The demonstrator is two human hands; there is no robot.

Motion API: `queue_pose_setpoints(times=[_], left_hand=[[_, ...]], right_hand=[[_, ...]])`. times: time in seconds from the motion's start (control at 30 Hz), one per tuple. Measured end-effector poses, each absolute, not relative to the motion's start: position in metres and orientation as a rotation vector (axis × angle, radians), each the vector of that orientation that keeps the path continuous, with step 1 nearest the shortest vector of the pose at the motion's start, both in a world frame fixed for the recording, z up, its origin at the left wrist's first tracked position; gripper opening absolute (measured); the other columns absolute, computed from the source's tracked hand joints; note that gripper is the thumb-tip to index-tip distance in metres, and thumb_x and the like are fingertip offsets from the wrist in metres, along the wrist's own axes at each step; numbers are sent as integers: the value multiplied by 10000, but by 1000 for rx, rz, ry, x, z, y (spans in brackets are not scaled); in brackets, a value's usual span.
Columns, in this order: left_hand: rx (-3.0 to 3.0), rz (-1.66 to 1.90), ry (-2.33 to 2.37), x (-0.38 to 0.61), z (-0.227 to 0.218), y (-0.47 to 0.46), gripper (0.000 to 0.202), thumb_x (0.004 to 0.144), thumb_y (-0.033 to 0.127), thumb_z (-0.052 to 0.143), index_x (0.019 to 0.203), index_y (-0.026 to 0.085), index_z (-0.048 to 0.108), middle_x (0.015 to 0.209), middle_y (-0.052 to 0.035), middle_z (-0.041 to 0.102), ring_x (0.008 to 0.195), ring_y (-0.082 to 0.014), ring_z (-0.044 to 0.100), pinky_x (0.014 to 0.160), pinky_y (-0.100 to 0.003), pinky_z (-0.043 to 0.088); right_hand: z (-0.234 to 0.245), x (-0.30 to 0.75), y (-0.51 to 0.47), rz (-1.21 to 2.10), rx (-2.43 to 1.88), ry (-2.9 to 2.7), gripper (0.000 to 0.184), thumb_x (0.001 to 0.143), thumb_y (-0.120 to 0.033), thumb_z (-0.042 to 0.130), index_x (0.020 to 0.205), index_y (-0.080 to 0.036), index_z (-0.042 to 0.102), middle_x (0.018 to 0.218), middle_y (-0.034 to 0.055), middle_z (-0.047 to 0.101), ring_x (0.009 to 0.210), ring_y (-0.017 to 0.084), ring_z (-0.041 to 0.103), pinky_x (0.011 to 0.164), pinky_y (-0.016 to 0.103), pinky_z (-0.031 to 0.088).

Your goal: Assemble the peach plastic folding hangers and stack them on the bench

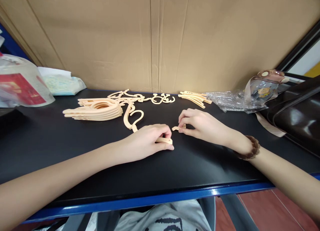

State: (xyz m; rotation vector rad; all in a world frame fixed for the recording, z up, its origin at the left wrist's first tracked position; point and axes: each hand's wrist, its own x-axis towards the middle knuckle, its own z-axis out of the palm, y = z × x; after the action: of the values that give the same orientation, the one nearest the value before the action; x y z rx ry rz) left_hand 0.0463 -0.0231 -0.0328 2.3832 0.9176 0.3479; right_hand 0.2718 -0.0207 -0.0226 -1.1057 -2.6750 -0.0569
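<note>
My left hand [152, 141] is closed around a cream plastic hanger [128, 119], whose hook and one curved arm stick out on the left. A flat end of it with a small hole shows between my thumb and fingers. Just to the right, my right hand [200, 122] pinches a small cream plastic piece [176, 128] with a wavy end; most of it is hidden by the fingers. The two pieces are apart. Behind my left hand lies a stack of cream hanger pieces [97, 113].
Loose hooks [157, 98] and a pile of straight cream strips [195, 98] lie along the cardboard wall [112, 41]. Clear plastic wrap [232, 101], a transparent bottle [263, 89] and a dark bag [292, 114] are at right. A tissue pack [62, 84] and plastic bag [22, 83] stand left.
</note>
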Motion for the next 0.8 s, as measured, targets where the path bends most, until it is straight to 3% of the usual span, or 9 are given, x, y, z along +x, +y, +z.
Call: queue_pose_setpoints(times=[0.17, 0.33, 0.53, 0.8], left_hand=[[2407, 393, 921, 47, -36, -24, 262, 854, 390, 592, 755, 196, 447, 740, 56, 515, 665, -110, 469, 622, -226, 337], [2267, 474, 897, 46, -36, -23, 262, 858, 387, 583, 763, 200, 426, 631, 82, 409, 567, -82, 360, 538, -200, 293], [2141, 543, 860, 45, -37, -21, 278, 857, 401, 580, 764, 200, 411, 606, 89, 357, 537, -72, 278, 481, -192, 240], [2123, 582, 907, 46, -40, -18, 272, 823, 389, 615, 759, 190, 441, 627, 77, 414, 554, -74, 326, 502, -197, 275]], right_hand=[[-24, 267, -22, 141, -1068, -2584, 123, 845, -240, 612, 741, -181, 645, 944, 33, 647, 844, 168, 574, 778, 320, 433], [-23, 266, -25, 460, -971, -2480, 35, 798, -180, 626, 784, -179, 658, 948, 28, 682, 833, 153, 605, 769, 284, 450], [-17, 266, -27, 710, -1030, -2363, 86, 818, -230, 605, 842, -179, 669, 877, 19, 698, 814, 165, 630, 769, 284, 469], [-13, 268, -29, 877, -968, -2335, 196, 859, -311, 602, 962, -170, 690, 931, 28, 702, 858, 157, 621, 803, 277, 456]])
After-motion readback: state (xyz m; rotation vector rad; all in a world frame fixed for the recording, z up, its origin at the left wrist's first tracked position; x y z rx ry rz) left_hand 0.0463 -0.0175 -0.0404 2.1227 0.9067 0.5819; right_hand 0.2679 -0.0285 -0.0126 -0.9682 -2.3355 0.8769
